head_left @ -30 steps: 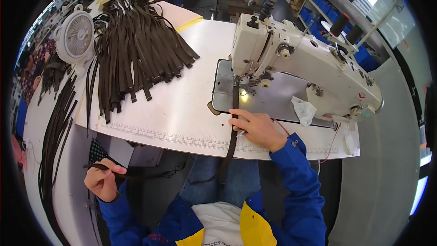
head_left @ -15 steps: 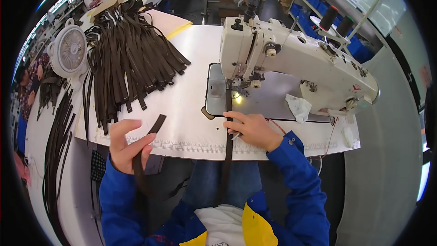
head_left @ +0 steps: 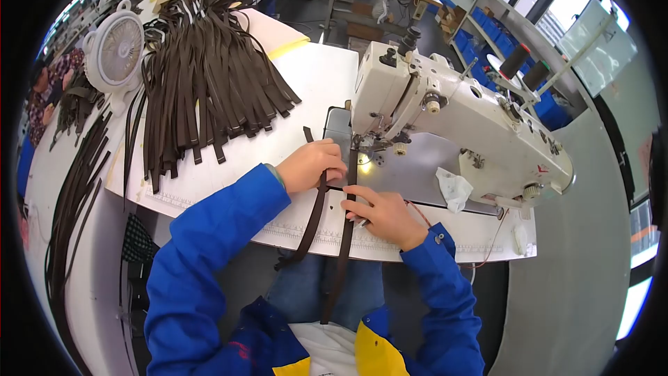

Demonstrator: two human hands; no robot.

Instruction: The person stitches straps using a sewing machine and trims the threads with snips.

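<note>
Currently left hand is on the tabletop, beside the metal bed plate of the industrial sewing machine. Its fingers are narrow, pinched on a loose dark brown strap; one cut end pokes out above the hand, the rest drops over the front edge.

Right hand lies flat-ish just beside it, fingertips on a second strap, the fed strap, which runs from the presser foot area down past the front edge to the lap. Small metallic item tucked under the right fingers, too small to identify.

Text: red mark on the machine arm, unreadable; red lettering on the blue jacket, also unreadable. Ruler scale printed along the front edge, numbers too blurred to read.

Versus the earlier frame: left hand has moved from near the front-left edge, where it held the loose strap up, over to the machine, close to the right hand. Right hand stays at about the same spot on the fed strap.

Strap bundle lies left of the machine, white fan next to it. Crumpled white piece sits by the machine base.
</note>
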